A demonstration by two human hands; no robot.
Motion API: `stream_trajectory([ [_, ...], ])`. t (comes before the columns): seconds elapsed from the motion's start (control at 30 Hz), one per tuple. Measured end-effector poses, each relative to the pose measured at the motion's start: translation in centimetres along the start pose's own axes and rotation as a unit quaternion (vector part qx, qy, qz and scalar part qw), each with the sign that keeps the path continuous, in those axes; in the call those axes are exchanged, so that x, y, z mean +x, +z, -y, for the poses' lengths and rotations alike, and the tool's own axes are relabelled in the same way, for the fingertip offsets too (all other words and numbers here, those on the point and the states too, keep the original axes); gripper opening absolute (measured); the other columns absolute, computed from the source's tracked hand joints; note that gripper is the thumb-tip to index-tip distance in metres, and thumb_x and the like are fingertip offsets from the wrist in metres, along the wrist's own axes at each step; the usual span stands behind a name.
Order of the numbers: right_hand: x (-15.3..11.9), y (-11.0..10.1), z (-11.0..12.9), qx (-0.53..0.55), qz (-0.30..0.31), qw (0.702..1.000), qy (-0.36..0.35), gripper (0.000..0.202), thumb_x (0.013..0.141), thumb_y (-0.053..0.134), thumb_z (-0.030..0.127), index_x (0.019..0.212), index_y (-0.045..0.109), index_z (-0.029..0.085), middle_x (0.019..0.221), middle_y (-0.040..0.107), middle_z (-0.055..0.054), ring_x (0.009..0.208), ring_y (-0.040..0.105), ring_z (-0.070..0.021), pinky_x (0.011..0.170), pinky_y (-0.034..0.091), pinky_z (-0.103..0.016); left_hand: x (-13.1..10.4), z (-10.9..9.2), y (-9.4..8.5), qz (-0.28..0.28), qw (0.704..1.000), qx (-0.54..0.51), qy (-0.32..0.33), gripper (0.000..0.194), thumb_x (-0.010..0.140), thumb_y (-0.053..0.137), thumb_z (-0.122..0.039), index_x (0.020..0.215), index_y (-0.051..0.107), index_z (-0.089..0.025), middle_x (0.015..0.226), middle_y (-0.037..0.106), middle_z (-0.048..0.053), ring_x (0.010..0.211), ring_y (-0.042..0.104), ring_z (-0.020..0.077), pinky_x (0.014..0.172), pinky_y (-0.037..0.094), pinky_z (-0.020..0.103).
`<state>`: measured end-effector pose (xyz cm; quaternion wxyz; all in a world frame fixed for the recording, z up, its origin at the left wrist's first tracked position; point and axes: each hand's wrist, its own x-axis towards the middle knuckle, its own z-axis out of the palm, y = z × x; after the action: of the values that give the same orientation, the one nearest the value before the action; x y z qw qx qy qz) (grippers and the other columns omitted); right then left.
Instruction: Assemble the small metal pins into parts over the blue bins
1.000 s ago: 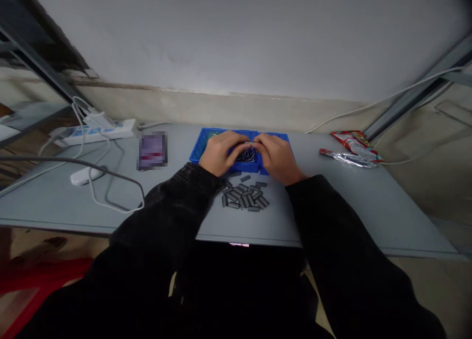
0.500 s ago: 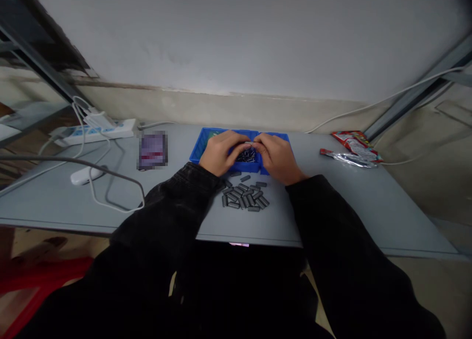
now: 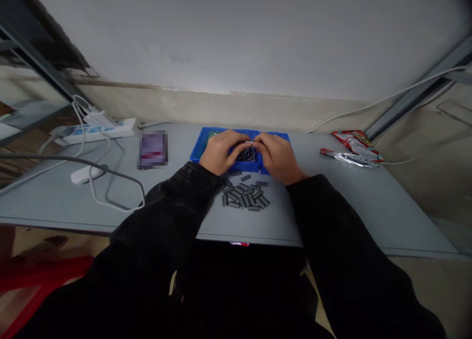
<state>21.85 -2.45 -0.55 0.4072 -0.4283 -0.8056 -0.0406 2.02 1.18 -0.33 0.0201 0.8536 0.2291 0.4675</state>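
Note:
Over a blue plastic bin (image 3: 196, 146), my left hand (image 3: 220, 152) and my right hand (image 3: 277, 157) meet fingertip to fingertip. Both are closed in a pinch around a tiny greyish piece (image 3: 251, 143), mostly hidden by the fingers and too small to name. Below the fingertips, small dark metal pins or screws (image 3: 248, 155) lie in the bin. A second blue bin (image 3: 280, 134) adjoins on the right, partly covered by my right hand. On the table in front of the bins is a loose heap of short dark grey cylinders (image 3: 243, 195).
A white power strip (image 3: 123, 128) with cables and a white mouse-like device (image 3: 86, 175) are on the table's left. A blurred purple item (image 3: 153, 150) lies nearer the bins. On the right are a red packet (image 3: 356, 142) and a silver pouch (image 3: 354, 159). A wall stands behind.
Both hands stay pinched together over the bin, with barely any finger movement. The heap of grey cylinders looks the same.

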Motion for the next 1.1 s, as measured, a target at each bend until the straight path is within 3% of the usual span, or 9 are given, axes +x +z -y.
stream_trajectory([
  [0.63,-0.01,0.06,-0.11,-0.002,-0.001,1.0,-0.001,0.031,0.106,0.04,0.041,0.092,0.06,0.022,0.086,0.068,-0.003,0.079,0.06,-0.0168,0.076,0.042,-0.032,0.05,-0.06,-0.06,0.001,1.0,0.005,0.003,0.019,0.1,0.06,-0.028,0.104,0.073,-0.015,0.095,0.075,0.007,0.087,0.07,0.0145,0.085,0.054,0.029],
  [1.1,-0.03,0.18,-0.48,0.004,-0.033,0.999,-0.018,0.02,0.103,0.047,0.031,0.101,0.064,0.021,0.093,0.069,-0.005,0.087,0.063,-0.019,0.08,0.047,-0.033,-0.02,0.33,0.08,-0.013,1.0,-0.002,0.019,0.016,0.097,0.065,-0.027,0.102,0.072,-0.015,0.092,0.074,0.006,0.083,0.069,0.0144,0.08,0.055,0.028],
])
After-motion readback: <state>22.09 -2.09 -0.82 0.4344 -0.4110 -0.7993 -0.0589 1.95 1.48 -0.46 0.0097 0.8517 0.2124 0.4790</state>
